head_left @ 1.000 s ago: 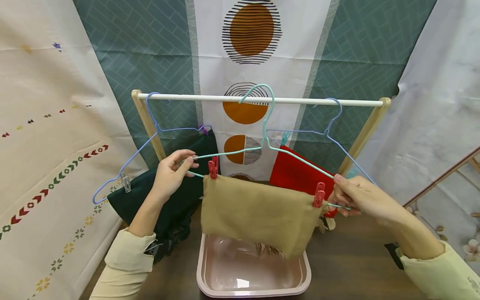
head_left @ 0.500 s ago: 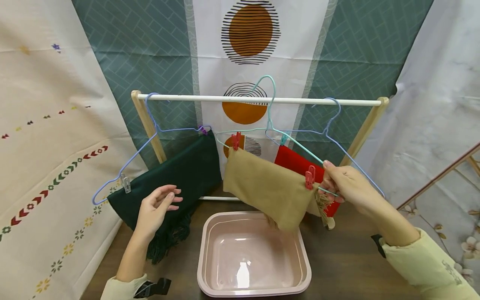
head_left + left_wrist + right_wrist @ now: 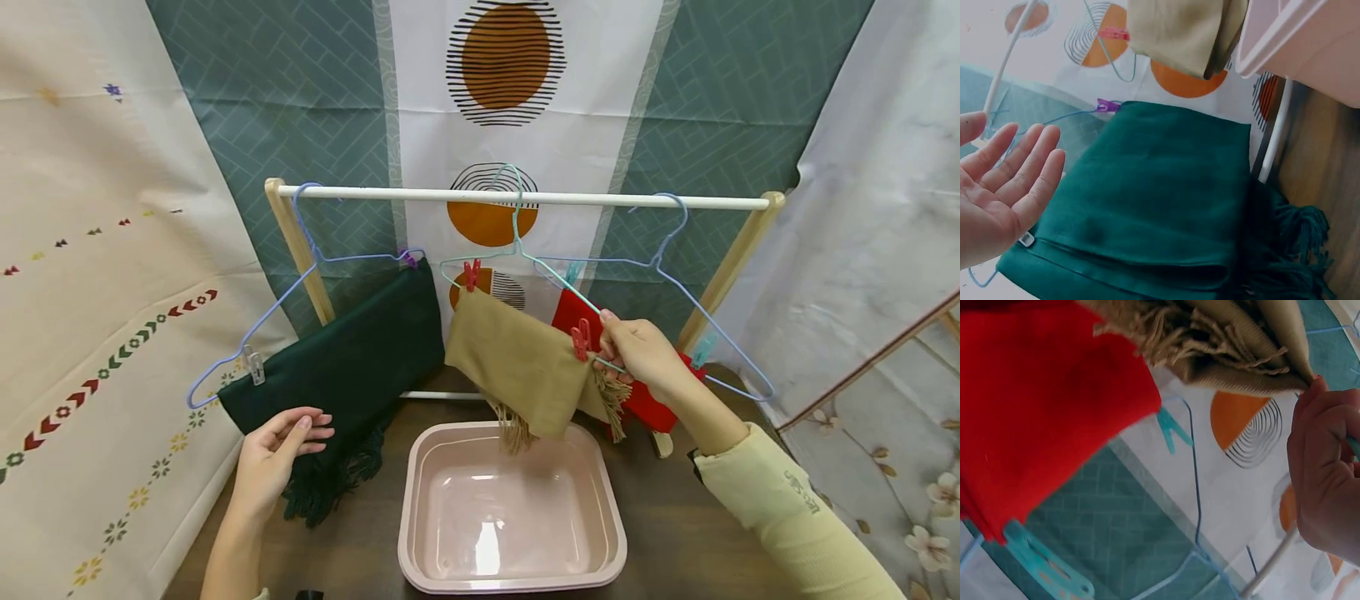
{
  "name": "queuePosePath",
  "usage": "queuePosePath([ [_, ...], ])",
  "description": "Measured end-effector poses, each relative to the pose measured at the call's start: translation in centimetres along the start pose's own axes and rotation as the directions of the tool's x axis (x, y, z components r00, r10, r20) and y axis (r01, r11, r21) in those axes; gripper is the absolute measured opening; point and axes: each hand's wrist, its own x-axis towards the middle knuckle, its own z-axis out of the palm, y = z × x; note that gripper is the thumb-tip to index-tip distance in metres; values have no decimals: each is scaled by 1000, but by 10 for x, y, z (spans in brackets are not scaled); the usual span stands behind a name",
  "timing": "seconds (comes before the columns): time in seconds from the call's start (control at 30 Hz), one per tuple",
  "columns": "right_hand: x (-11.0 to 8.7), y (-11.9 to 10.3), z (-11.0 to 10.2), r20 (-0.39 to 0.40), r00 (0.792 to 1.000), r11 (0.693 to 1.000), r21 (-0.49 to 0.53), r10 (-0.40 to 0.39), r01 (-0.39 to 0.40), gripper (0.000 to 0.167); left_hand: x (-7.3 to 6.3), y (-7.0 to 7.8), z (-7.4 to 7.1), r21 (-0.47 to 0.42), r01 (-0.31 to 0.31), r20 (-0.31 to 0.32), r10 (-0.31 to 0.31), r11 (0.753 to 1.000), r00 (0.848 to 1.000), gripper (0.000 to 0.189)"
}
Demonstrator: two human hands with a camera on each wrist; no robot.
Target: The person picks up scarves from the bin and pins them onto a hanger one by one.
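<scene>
My right hand (image 3: 637,354) grips the right end of a mint-green clothes hanger (image 3: 558,280). Its hook overlaps the white rod (image 3: 420,194) in the head view. A fringed tan scarf (image 3: 517,358) hangs from the hanger by two red clothespins (image 3: 581,340), its left side higher than its right. My left hand (image 3: 272,458) is held out with relaxed fingers and nothing in it, in front of a dark green scarf (image 3: 352,358). That scarf is clipped to a blue hanger (image 3: 276,306); in the left wrist view a purple clothespin (image 3: 1107,106) shows at one corner.
A red cloth (image 3: 652,408) hangs from another blue hanger (image 3: 683,218) on the right, with teal clothespins (image 3: 1047,565), partly behind the tan scarf. A pink basin (image 3: 510,586) stands below on the brown table (image 3: 675,533). Wooden posts (image 3: 750,242) carry the rod.
My left hand has let go of the hanger and moved down and left. The right hand has carried its end leftward and inward, and the hook has shifted to the rod.
</scene>
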Motion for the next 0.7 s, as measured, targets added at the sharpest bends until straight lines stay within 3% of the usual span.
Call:
queuePosePath([
  [0.33, 6, 25, 18, -38, 999, 1000, -15, 13, -14, 59, -15, -3, 1, -27, 16, -4, -16, 1000, 1000, 18],
  [0.57, 11, 37, 23, -86, 995, 996, -63, 58, -63, 61, -19, -9, 8, 34, 28, 8, -29, 999, 1000, 18],
  [0.7, 8, 45, 21, -115, 993, 990, -133, 23, -38, 59, -23, -14, 10, 127, 34, -1, -34, 991, 999, 17],
])
